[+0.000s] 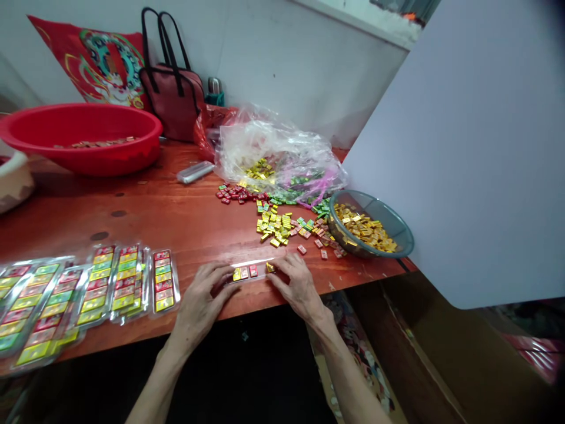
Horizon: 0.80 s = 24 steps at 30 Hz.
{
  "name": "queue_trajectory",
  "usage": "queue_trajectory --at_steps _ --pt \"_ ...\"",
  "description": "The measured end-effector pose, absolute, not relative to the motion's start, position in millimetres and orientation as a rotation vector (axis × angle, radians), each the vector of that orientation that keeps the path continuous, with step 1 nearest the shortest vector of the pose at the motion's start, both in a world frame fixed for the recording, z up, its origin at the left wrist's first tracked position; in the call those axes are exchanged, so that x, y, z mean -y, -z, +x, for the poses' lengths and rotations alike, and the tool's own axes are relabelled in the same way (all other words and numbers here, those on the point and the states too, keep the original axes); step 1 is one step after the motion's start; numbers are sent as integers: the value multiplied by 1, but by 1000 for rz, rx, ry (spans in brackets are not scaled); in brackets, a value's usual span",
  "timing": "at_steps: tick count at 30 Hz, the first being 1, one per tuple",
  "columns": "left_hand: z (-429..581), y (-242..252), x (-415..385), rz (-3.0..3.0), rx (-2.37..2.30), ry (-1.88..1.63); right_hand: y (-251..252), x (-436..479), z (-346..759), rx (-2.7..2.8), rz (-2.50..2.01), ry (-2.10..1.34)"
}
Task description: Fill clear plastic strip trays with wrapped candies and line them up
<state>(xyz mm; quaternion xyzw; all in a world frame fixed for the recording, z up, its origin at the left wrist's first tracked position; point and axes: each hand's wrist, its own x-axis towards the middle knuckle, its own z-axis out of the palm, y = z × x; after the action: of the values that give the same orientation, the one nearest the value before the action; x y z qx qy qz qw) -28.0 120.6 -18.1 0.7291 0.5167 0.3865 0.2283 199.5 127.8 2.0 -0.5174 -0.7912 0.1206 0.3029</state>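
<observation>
A narrow clear plastic tray point(251, 272) lies near the front edge of the wooden table point(145, 218), with a yellow and a red wrapped piece in its slots. My left hand point(203, 297) rests on the tray's left end, fingers curled down on it. My right hand point(293, 280) is at the tray's right end and pinches a small gold piece point(269, 267) over it. Just beyond lies a loose pile of yellow, green and red pieces point(282, 224).
Several filled clear trays point(101, 285) lie at the front left. A grey bowl of gold pieces point(368, 227) stands at the right, a clear plastic bag point(276, 153) behind the pile. A red basin point(83, 138), a handbag point(174, 94) and a white board point(477, 159) surround the area.
</observation>
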Motion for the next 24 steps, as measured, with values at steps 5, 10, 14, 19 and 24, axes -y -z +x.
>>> queue_trajectory --at_steps 5,10,14,19,24 --pt "-28 18 -120 1984 -1423 -1075 10 -120 178 2096 -1274 -281" --pt "-29 20 -121 1984 -1412 -1087 16 -118 169 1954 -1228 -280" --pt "-28 16 -119 1989 -1424 -1066 18 -114 175 1677 -1115 -287" --pt "-26 7 -115 1978 -1438 -1061 23 -109 180 1478 -1043 -318" --pt "-27 8 -116 1933 -1427 -1061 24 -110 178 1586 -980 -265"
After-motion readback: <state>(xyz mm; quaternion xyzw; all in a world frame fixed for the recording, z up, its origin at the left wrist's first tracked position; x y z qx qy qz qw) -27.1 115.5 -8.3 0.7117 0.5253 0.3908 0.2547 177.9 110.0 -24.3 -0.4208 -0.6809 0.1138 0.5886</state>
